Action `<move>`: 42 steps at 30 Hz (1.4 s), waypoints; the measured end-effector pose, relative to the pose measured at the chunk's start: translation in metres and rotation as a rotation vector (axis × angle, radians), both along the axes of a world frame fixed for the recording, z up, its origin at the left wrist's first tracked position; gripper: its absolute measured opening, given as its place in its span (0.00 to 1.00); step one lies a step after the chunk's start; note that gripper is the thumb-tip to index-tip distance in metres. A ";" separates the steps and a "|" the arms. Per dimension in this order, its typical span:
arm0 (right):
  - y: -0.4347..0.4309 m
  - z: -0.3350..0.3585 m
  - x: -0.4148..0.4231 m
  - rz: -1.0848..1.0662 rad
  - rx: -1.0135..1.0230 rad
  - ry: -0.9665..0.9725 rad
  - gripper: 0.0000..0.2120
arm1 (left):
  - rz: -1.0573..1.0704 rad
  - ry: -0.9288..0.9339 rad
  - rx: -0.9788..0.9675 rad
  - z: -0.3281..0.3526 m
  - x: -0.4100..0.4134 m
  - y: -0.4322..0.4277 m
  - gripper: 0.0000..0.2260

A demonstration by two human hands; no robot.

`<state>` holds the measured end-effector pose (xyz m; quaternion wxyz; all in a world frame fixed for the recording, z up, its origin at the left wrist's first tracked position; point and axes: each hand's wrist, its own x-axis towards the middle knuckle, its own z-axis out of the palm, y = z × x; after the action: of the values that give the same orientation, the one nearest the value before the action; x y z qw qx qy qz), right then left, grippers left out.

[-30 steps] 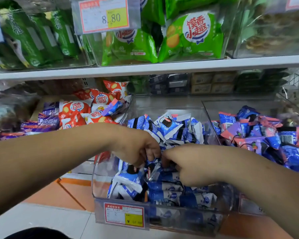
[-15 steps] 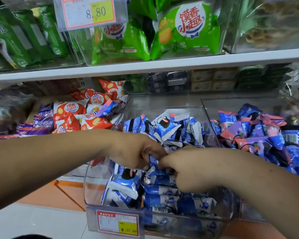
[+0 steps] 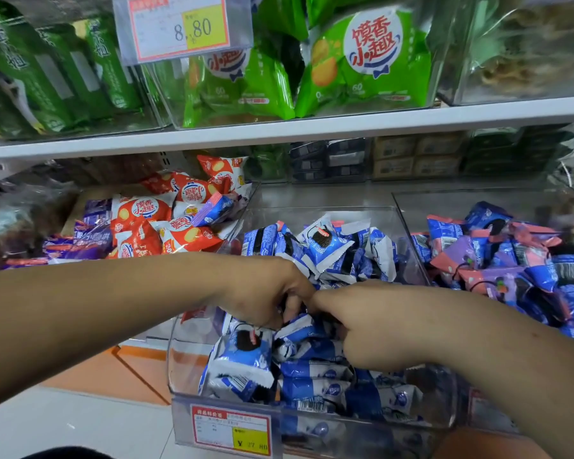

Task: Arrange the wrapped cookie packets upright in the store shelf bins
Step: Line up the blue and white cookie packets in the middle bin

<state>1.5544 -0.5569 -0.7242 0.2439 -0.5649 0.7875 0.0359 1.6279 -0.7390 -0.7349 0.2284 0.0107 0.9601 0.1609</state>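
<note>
Store shelf [image 3: 312, 127] holds a clear bin [image 3: 186, 359], blue cookie packets [image 3: 322, 246] jumbled inside; left hand [image 3: 265, 296] and right hand [image 3: 368, 329] meet mid-bin, fingers curled round packets, seemingly pinching them to stand upright.

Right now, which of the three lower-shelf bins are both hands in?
The middle bin, holding blue-and-white packets; left bin has orange-red packets, right bin pink-and-blue packets.

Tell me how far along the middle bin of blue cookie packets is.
Early to midway. Done: blue-and-white wrapped cookie packets near the front of the clear plastic bin sit in rough rows. In hand: the left hand pinches a mid-bin packet; the right hand reaches in beside it. Left: the jumbled heap at the back.
</note>
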 end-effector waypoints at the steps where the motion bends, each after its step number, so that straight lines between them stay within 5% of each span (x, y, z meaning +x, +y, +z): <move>1: 0.000 -0.002 0.000 -0.002 -0.014 0.005 0.13 | -0.003 0.040 -0.003 -0.001 0.001 -0.001 0.24; 6: -0.009 -0.012 0.005 0.001 -0.063 0.071 0.08 | -0.010 0.057 0.024 0.012 0.012 -0.011 0.17; 9: -0.015 -0.012 0.003 -0.020 -0.082 0.097 0.08 | -0.187 0.162 -0.285 0.010 0.018 -0.009 0.07; 11: -0.016 -0.012 0.001 -0.036 -0.062 0.109 0.04 | -0.233 0.207 -0.387 0.008 0.021 -0.007 0.09; 27: -0.020 -0.009 -0.002 -0.166 -0.158 0.329 0.03 | 0.120 0.381 -0.423 0.039 0.046 -0.012 0.10; 38: -0.030 -0.012 0.011 -0.189 -0.297 0.251 0.14 | 0.317 0.578 -0.252 0.024 0.043 -0.004 0.05; 42: -0.028 -0.011 0.016 -0.154 -0.177 0.207 0.16 | 0.327 0.577 -0.212 0.017 0.047 -0.003 0.06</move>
<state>1.5702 -0.5844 -0.7347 0.1127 -0.5156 0.8494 0.0053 1.6753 -0.7420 -0.7174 -0.0813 -0.1218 0.9855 0.0852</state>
